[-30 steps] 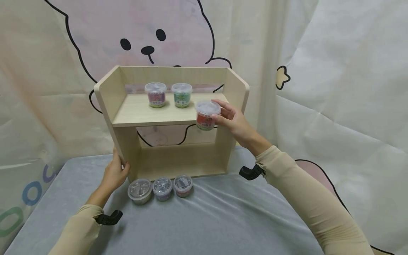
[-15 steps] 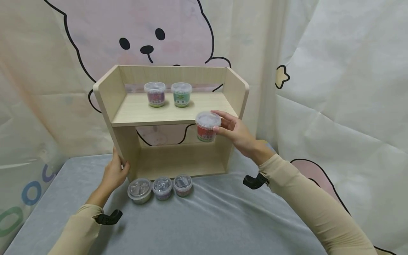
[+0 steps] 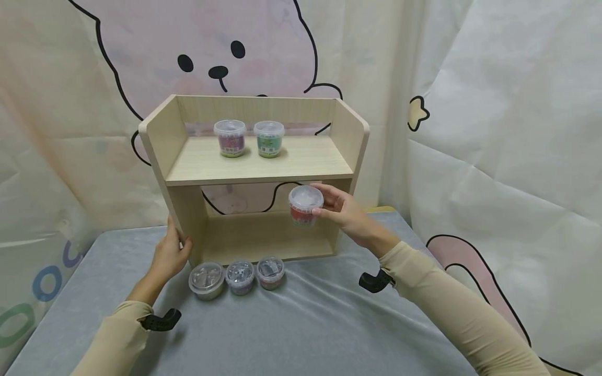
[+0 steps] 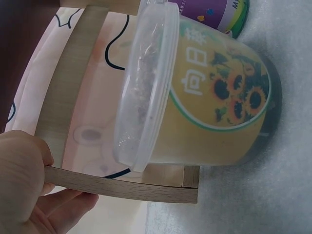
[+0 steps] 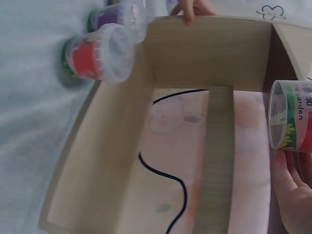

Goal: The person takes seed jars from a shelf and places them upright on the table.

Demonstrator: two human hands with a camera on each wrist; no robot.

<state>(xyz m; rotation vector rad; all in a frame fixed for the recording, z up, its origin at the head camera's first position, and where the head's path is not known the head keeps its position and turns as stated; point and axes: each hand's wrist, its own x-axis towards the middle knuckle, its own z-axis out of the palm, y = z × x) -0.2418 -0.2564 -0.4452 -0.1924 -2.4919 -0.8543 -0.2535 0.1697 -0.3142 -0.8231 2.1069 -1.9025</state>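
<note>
Head view: the red-labelled tub (image 3: 303,206), pinched by thumb and fingers of the right hand (image 3: 345,211), hangs at the lower right of the shelf unit (image 3: 263,240). A slack pinch could drop it; lifting could catch its lid on the upper board (image 3: 291,166). The left hand (image 3: 170,253) grips the unit's left edge. Only the left wrist view shows the sunflower label (image 4: 236,90) on the leftmost tub (image 3: 207,282).

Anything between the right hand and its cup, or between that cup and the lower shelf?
No. The right hand grips the cup directly, and nothing visible blocks the lower shelf. The three cups on the cloth sit off to the left.
</note>
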